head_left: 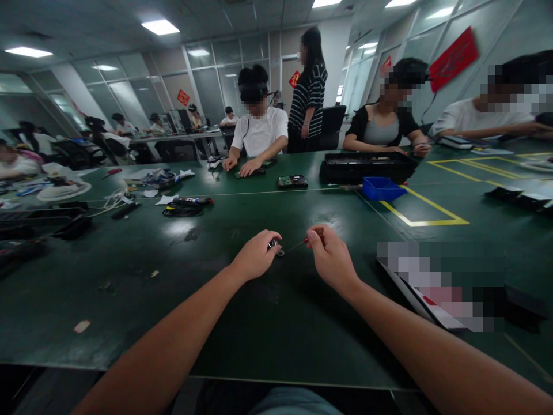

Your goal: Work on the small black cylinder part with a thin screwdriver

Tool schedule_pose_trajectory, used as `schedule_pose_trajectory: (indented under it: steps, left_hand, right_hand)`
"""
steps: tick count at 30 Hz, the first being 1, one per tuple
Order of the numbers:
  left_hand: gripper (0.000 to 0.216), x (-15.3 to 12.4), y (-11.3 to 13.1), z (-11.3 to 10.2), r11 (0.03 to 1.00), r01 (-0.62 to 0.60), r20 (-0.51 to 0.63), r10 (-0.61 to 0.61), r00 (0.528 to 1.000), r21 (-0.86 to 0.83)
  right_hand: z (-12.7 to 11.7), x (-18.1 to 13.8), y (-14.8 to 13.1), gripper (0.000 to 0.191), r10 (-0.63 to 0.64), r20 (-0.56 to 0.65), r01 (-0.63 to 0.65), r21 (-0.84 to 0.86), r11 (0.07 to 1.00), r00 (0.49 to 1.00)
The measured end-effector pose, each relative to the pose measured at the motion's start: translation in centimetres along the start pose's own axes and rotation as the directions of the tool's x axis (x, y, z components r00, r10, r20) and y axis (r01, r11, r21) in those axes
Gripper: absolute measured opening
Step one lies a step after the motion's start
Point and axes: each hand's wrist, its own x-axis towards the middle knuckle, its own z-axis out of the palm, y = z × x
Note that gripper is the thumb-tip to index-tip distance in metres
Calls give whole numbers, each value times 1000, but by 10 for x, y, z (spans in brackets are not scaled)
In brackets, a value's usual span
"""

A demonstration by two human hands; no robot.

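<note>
My left hand (257, 255) is closed around a small, dark, shiny part with a round metal piece (280, 252) at its end; the fingers cover most of it, and I cannot make out its exact kind. A thin screwdriver (296, 245) with a red handle is gripped in my right hand (330, 257). Its shaft points left and down, with the tip at or very near the round piece; whether they touch is too small to tell. Both hands are just above the green table (276, 323).
Across the table sit a green circuit board (292, 182), a long black tray (367, 167) and a blue bin (382, 188). A coiled black cable (185, 206) lies at left. Near my right forearm is a blurred-out flat item (432, 300). Several people work around the table.
</note>
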Motion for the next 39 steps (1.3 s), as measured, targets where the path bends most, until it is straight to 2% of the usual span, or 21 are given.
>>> schedule_pose_trajectory:
  steps: [6, 10, 14, 16, 18, 21, 23, 25, 27, 29, 31, 33, 39]
  left_hand:
    - [36, 2, 3, 3, 965, -42, 159, 0, 987, 257]
    - [23, 4, 2, 4, 952, -52, 175, -1, 985, 302]
    - [22, 4, -4, -1, 987, 11, 108, -29, 994, 162]
    - [22, 5, -9, -8, 996, 64, 12, -65, 998, 64]
    - [21, 7, -17, -16, 994, 102, -137, -106, 985, -31]
    - [18, 14, -30, -29, 962, 127, -349, -208, 914, -241]
    - [18, 19, -38, -39, 871, 119, -397, -334, 855, -476]
    - [19, 22, -45, -51, 711, 88, -379, -470, 797, -698]
    - [17, 22, -52, -66, 541, 52, -339, -596, 728, -839]
    - [15, 19, -59, -83, 401, 10, -295, -691, 660, -916]
    - [11, 12, -68, -101, 314, -34, -272, -754, 598, -949]
    - [9, 2, -78, -119, 299, -59, -283, -792, 542, -952]
    - [8, -42, -108, -166, 379, -27, -363, -860, 360, -925]
  right_hand:
    - [1, 0, 2, 22, 4, 10, -4, 15, 1000, 1000]
    - [2, -1, 4, 24, 17, 56, -19, 36, 999, 998]
    - [2, -2, 2, 24, 28, 95, -33, 46, 998, 995]
    - [1, -2, 1, 24, 31, 102, -36, 48, 998, 994]
    - [0, -2, 1, 24, 35, 105, -41, 53, 998, 994]
    - [0, -2, 1, 25, 37, 118, -45, 62, 997, 992]
    - [-1, -2, 2, 25, 37, 121, -45, 63, 997, 992]
    - [-1, -2, 2, 25, 34, 124, -42, 63, 997, 992]
    - [-1, -2, 3, 25, 33, 128, -41, 64, 997, 991]
    - [-1, -2, 3, 25, 35, 129, -43, 65, 997, 991]
    - [-1, -1, 4, 25, 33, 126, -41, 65, 997, 991]
    - [-1, -1, 4, 24, 29, 122, -37, 65, 997, 992]
    - [-1, -1, 4, 24, 35, 142, -45, 64, 997, 989]
